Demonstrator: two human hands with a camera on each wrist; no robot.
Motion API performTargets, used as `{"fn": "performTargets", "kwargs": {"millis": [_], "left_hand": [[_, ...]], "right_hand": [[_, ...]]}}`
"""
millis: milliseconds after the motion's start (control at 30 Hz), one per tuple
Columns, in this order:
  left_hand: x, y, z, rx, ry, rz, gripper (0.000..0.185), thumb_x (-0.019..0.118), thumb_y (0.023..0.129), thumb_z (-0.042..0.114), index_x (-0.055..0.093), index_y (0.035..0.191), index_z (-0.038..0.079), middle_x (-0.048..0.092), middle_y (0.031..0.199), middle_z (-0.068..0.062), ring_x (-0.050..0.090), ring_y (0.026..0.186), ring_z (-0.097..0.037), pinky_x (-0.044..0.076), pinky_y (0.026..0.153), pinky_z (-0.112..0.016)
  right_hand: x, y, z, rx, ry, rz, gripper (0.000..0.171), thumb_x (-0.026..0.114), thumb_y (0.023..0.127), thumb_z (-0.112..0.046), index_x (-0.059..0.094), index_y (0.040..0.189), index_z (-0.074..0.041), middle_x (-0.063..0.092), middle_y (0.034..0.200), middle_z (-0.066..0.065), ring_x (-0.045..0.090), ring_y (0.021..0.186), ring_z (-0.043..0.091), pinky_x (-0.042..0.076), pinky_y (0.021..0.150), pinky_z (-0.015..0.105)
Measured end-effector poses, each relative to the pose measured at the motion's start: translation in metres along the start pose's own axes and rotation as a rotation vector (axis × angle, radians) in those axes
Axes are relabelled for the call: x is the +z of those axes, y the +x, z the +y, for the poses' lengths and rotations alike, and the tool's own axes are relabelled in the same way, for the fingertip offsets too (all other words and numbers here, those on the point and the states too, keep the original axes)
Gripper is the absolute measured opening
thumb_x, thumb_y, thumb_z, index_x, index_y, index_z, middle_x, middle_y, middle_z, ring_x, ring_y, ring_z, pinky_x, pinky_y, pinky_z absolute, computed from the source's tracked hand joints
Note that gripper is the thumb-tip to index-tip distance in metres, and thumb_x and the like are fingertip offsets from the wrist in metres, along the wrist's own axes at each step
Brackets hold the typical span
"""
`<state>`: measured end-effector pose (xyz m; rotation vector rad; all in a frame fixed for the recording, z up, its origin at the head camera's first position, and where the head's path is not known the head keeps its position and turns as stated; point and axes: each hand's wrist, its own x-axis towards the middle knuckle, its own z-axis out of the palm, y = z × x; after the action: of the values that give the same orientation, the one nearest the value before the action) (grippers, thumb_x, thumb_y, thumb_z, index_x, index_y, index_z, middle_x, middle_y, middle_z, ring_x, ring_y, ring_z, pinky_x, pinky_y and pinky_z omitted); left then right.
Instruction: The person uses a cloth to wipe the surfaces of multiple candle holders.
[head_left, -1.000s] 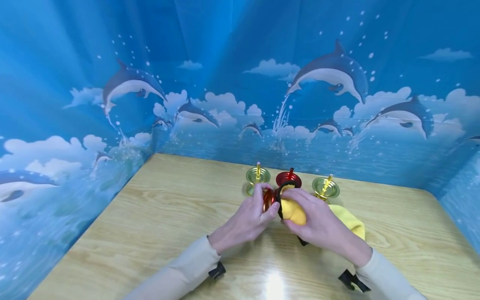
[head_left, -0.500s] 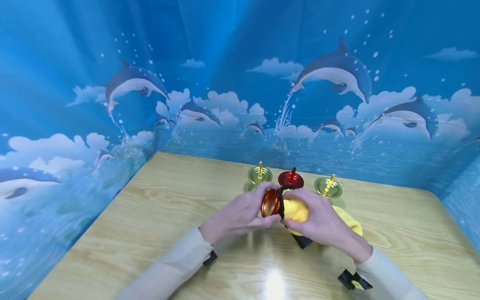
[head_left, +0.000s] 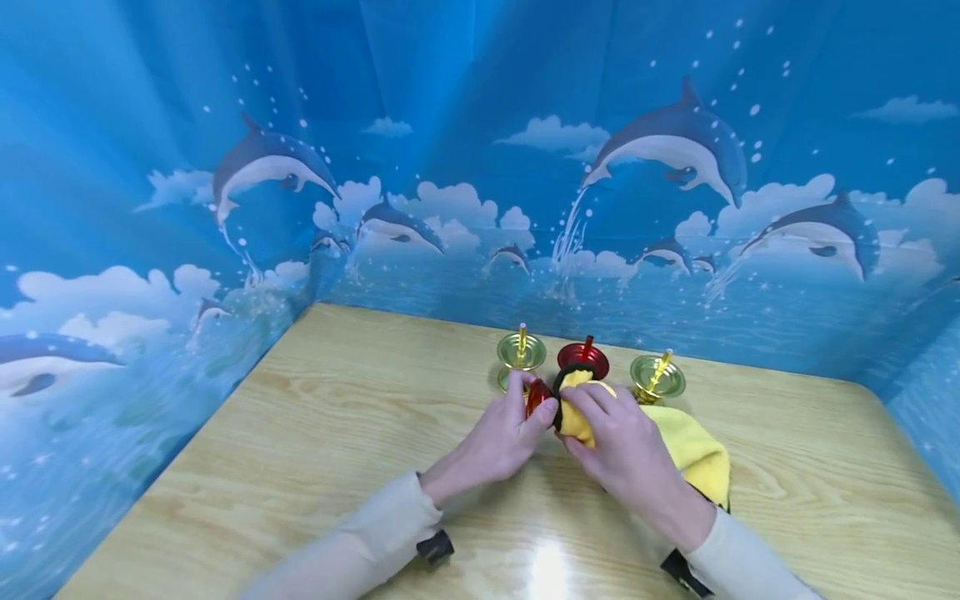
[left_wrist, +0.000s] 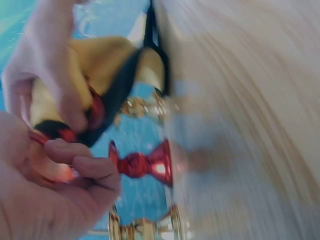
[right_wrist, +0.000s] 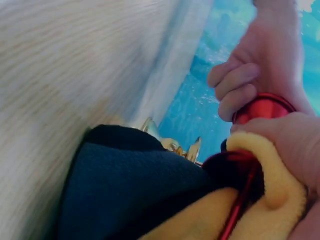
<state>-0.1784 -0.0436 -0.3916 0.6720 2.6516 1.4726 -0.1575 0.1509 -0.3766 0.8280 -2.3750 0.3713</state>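
A small red metal goblet (head_left: 537, 395) is gripped on its side by the curled fingers of the left hand (head_left: 501, 440), just above the worktop (head_left: 300, 433) near its middle. A yellow cloth (head_left: 678, 446) with a black edge is pinched by the right hand (head_left: 617, 450) and pressed against the goblet's mouth; the cloth's free end is draped on the worktop at 3 o'clock of the hands. Directly behind the hands, at 12 o'clock, an upright red goblet (head_left: 582, 358) is flanked by two gold goblets, one at 11 o'clock (head_left: 521, 353) and one at 1 o'clock (head_left: 657, 377). The worktop is enclosed by a blue dolphin-print backdrop (head_left: 420, 167).
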Motion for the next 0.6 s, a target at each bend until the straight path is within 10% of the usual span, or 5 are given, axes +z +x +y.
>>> {"fn": "performTargets", "kwargs": {"millis": [200,400,600], "left_hand": [[-0.001,0.002,0.004,-0.161,-0.078,-0.079,0.053,0.039,0.108,0.05,0.036,0.137,0.006,0.057,0.075,-0.002,0.055,0.07,-0.016,0.046,0.07,-0.032],[-0.019,0.001,-0.009,0.142,0.055,-0.213,0.058,0.048,0.107,0.043,0.023,0.15,0.013,0.061,0.088,0.0,0.057,0.071,-0.007,0.051,0.067,-0.022],[-0.029,0.007,-0.018,0.476,0.297,-0.179,0.075,0.065,0.095,0.037,0.026,0.152,0.008,0.065,0.102,-0.001,0.063,0.078,-0.014,0.051,0.069,-0.017]], "right_hand": [[0.0,0.001,0.004,-0.014,0.0,0.019,0.06,0.097,0.059,-0.011,0.071,0.113,-0.007,0.072,0.108,0.007,0.064,0.093,0.032,0.059,0.08,0.043],[-0.006,0.004,0.01,0.029,0.099,-0.021,0.056,0.095,0.062,-0.009,0.072,0.113,-0.006,0.075,0.11,0.008,0.067,0.097,0.029,0.06,0.082,0.043],[-0.013,0.006,0.013,0.09,0.215,-0.105,0.053,0.094,0.066,-0.01,0.071,0.114,-0.005,0.075,0.11,0.007,0.068,0.1,0.023,0.059,0.081,0.039]]}}
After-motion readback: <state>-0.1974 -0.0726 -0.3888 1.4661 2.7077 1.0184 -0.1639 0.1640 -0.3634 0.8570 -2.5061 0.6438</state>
